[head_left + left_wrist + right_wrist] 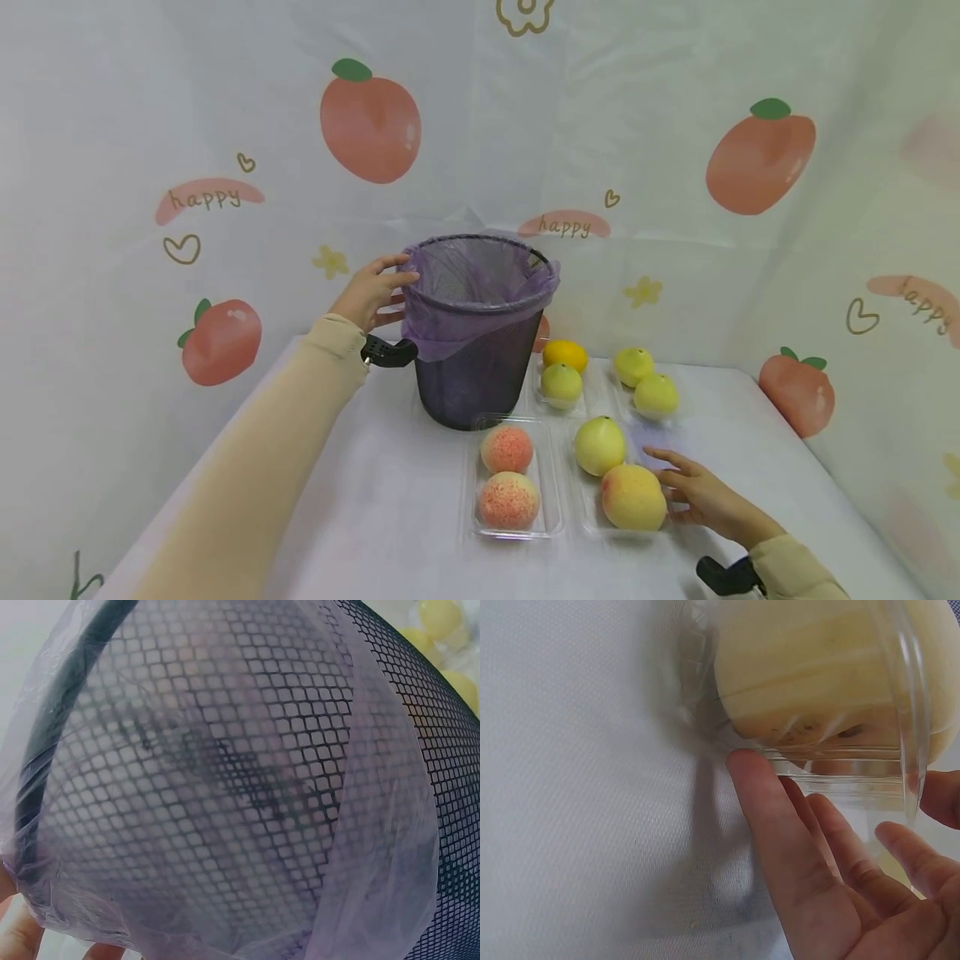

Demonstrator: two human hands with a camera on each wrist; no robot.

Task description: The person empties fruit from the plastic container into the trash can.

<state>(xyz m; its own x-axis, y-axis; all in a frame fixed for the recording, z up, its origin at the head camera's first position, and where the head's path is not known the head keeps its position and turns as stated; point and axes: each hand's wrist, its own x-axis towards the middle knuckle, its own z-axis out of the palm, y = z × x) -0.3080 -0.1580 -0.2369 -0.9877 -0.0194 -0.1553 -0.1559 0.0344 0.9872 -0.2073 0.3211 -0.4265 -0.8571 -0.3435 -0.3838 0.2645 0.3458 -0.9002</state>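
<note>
A black mesh wastebasket (474, 367), lined with a thin purple plastic bag (450, 321), stands upright at the back. My left hand (375, 292) is at its left rim, fingers extended and spread against the bag. In the left wrist view, fingertips (21, 930) show beside the lined rim. My right hand (705, 496), fingers loosely bent and apart, is at the right side of a clear plastic container (592, 521). In that container sit a yellow peach (633, 497) and a pale green round fruit (600, 446). The right wrist view shows fingers (795, 862) close along the container's wall.
Left of that container, another clear container (555, 512) holds two pink-speckled peaches (508, 500). Behind, an orange fruit (565, 356) and a green fruit (561, 385) share a container; two yellow-green fruits (656, 395) lie to their right. A printed cloth (487, 108) hangs behind the white table (397, 517).
</note>
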